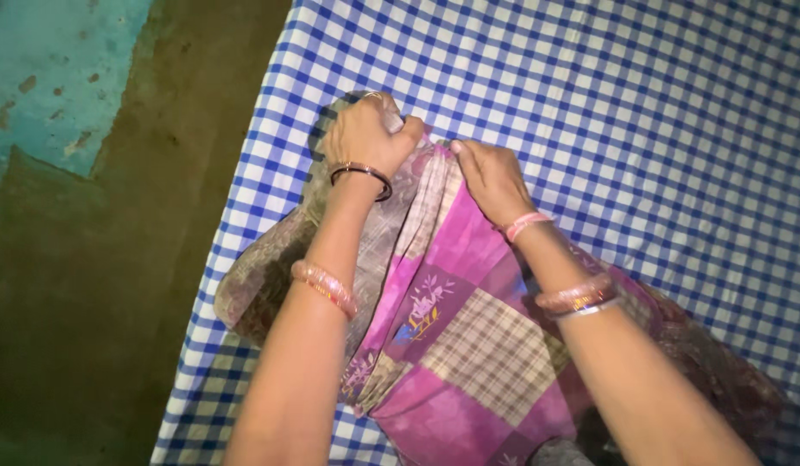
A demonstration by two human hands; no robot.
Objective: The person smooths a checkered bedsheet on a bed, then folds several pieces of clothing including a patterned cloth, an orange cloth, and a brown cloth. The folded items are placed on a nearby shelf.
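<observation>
A pink and purple patterned cloth (pixel 456 345) with checked patches and small flower prints lies bunched on a blue and white checked sheet (pixel 642 112). My left hand (pixel 365 134) is closed over the cloth's far end, gripping a greyish fold. My right hand (pixel 491 177) lies beside it, fingers pinching the cloth's upper edge. Both wrists wear bangles, and both forearms reach across the cloth, hiding part of it.
The checked sheet covers a flat surface that fills the right and upper part of the view. Its left edge (pixel 236 198) runs diagonally. Beyond it is a dark brown floor (pixel 89 302) and a worn teal wall (pixel 46 69) at the top left.
</observation>
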